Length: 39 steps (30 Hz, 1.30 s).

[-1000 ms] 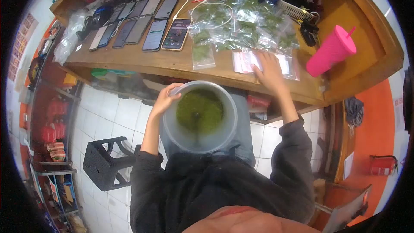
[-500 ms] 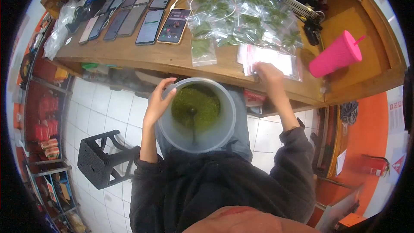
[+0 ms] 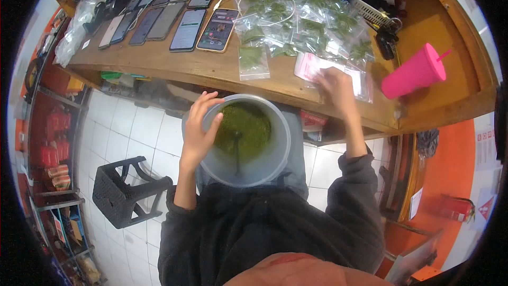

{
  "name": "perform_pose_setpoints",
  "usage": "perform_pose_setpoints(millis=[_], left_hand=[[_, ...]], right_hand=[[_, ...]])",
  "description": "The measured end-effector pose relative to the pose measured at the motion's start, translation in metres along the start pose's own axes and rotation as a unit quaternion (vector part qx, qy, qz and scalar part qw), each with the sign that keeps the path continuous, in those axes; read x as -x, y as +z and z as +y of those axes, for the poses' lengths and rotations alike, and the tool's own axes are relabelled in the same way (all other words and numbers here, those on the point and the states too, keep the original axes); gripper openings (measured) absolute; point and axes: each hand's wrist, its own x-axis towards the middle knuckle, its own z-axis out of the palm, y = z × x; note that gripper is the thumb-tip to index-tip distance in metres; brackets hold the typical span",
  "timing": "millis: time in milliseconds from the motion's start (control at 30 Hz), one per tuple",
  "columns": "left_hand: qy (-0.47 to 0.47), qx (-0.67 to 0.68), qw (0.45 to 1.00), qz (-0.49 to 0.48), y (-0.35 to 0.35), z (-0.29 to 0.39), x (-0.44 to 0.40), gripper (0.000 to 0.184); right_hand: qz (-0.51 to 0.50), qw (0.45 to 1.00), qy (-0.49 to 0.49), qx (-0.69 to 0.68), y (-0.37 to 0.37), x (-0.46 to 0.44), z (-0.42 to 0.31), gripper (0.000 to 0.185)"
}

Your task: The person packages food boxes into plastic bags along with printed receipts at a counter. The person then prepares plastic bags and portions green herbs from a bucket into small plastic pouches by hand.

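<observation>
A translucent bucket (image 3: 283,153) stands at my lap, with green crumbled material (image 3: 246,127) inside and a dark handle (image 3: 237,153) rising from it. My left hand (image 3: 200,130) is at the bucket's left rim, fingers apart, thumb over the opening. On the desk edge, my right hand (image 3: 338,89) has its fingers curled over a stack of small clear zip bags (image 3: 308,67), pinching at the top ones; the fingertips are partly hidden. Left of that stack lies a single filled zip bag (image 3: 254,63). Behind it, several zip bags of green material (image 3: 312,24) are heaped.
Several phones (image 3: 187,30) lie in rows on the wooden desk (image 3: 159,68), with white cables among them. A pink tumbler with a straw (image 3: 414,73) is at the desk's right. A black plastic stool (image 3: 129,190) is on the tiled floor at left.
My left hand has risen slightly and its fingers are more spread at the rim. My right hand has shifted a little right on the zip bag stack. The view has moved slightly.
</observation>
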Motion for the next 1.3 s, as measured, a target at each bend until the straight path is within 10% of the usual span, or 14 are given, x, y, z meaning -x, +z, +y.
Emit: perform_pose_setpoints(millis=[200,267,400,467,533,633,933,1033,1200,1300], left_hand=[[0.018,0.019,1.0,-0.009,0.004,-0.001,0.002,0.023],[-0.006,0.057,0.998,-0.017,0.005,0.004,0.003,0.02],[-0.015,0.059,0.997,-0.037,0.005,0.006,0.006,0.02],[-0.054,0.116,0.987,-0.098,0.008,0.009,0.009,0.023],[-0.074,0.211,0.97,-0.095,0.03,0.016,0.013,0.024],[-0.135,0.358,0.915,-0.125,0.051,0.015,0.015,0.024],[-0.223,0.399,0.873,-0.168,0.049,-0.027,0.046,0.014],[-0.22,0.357,0.901,-0.107,0.053,-0.03,0.057,0.008],[-0.187,0.173,0.964,-0.072,0.053,-0.032,0.062,0.007],[-0.295,0.277,0.906,-0.125,0.053,-0.035,0.064,0.013]], right_hand=[[-0.055,0.984,0.09,-0.141,-0.008,-0.006,0.004,0.014],[0.211,0.976,0.02,-0.047,-0.005,-0.01,-0.001,0.012],[0.357,0.933,-0.03,-0.046,-0.023,-0.019,-0.027,0.007],[0.263,0.944,-0.067,-0.189,-0.027,-0.004,-0.051,0.015],[-0.05,0.93,0.077,-0.355,-0.028,0.021,-0.097,0.018],[-0.37,0.864,-0.014,-0.342,0.011,0.045,-0.106,0.005],[-0.253,0.931,-0.066,-0.255,0.069,0.082,-0.11,0.01],[-0.077,0.98,-0.145,-0.114,0.081,0.094,-0.129,0.013],[-0.201,0.937,0.074,-0.275,0.104,0.12,-0.121,0.02],[-0.309,0.857,0.21,-0.356,0.095,0.115,-0.125,0.02]])
